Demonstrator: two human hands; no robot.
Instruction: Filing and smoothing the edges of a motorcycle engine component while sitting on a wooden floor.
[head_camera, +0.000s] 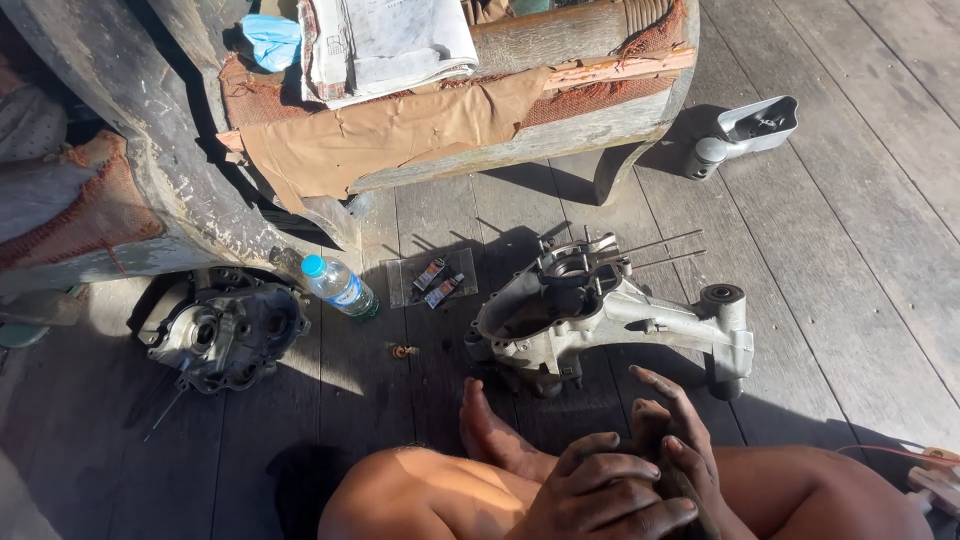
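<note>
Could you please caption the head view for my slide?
Seated person's greasy left hand and right hand clasp together before a silver engine crankcase on plank floor.

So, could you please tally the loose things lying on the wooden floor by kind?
Engine crankcase halves: 2
Plastic water bottle: 1
Clear packet of small parts: 1
Grey metal bracket: 1
Small nut: 1
Total: 6
</note>
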